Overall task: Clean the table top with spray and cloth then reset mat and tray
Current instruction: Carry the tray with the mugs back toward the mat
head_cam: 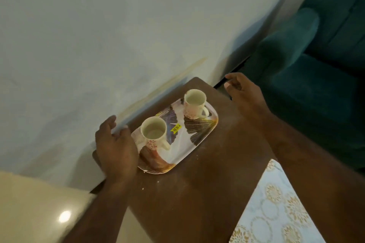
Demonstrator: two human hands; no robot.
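A white tray [183,144] with a leaf pattern and a yellow sticker lies on the brown wooden table [197,193], near the wall. Two empty white mugs stand on it: one [154,134] at the near left end, one [194,104] at the far end. My left hand [115,148] hovers at the tray's left end, fingers apart, holding nothing. My right hand [243,92] is spread open beyond the tray's far right end, apart from it. A white mat [276,209] with gold floral circles lies at the table's lower right. Crumbs and dust speckle the tabletop. No spray or cloth is visible.
A pale wall [98,45] runs close along the table's left side. A teal sofa [316,65] stands to the right of the table. Glossy beige floor [39,213] shows at lower left with a light reflection.
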